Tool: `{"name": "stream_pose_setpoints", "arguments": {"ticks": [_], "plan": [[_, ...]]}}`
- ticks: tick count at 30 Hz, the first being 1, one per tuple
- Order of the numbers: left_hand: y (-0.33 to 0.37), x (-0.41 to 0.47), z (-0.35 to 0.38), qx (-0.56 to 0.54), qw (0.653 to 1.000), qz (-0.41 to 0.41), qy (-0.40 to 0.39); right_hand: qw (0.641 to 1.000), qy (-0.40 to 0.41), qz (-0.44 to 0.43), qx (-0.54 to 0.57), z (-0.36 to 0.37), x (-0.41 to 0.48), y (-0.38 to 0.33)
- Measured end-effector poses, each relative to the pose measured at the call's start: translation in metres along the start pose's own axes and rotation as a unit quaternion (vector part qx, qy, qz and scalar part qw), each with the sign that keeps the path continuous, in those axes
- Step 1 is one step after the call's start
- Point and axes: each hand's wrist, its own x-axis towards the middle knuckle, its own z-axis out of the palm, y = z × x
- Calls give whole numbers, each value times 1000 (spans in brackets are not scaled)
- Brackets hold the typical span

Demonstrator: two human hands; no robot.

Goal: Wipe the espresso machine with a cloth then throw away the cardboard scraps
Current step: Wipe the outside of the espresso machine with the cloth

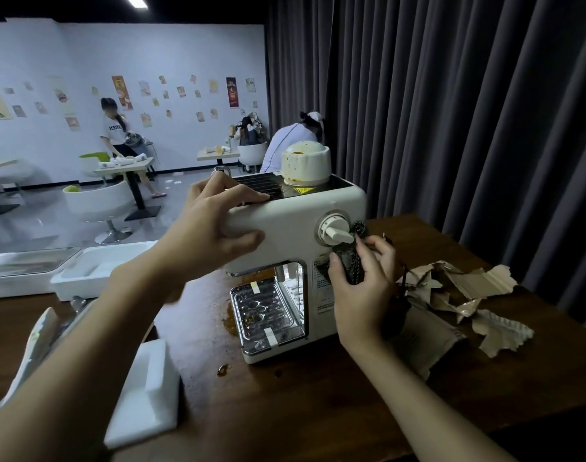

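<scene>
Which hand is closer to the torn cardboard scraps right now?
Right. The right hand, holding a dark cloth against the espresso machine front, sits just beside the cardboard scraps. The left hand grips the machine's top left edge, farther away.

head camera looks forward and down, close over the table (pixel 318 395)
</scene>
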Motion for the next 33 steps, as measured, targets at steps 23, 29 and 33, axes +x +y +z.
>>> {"name": "stream_pose_setpoints", "arguments": {"ticks": [23,29,33], "plan": [[-1,-1,3,-19,1000,6,10,994,-22,-66,-78,-14,-3,26],[-1,-2,7,-20,999,9,30,995,-46,-70,-56,1,-27,11],[-2,-6,13,-30,998,28,52,986,-108,-106,-65,3,-36,12]]}}
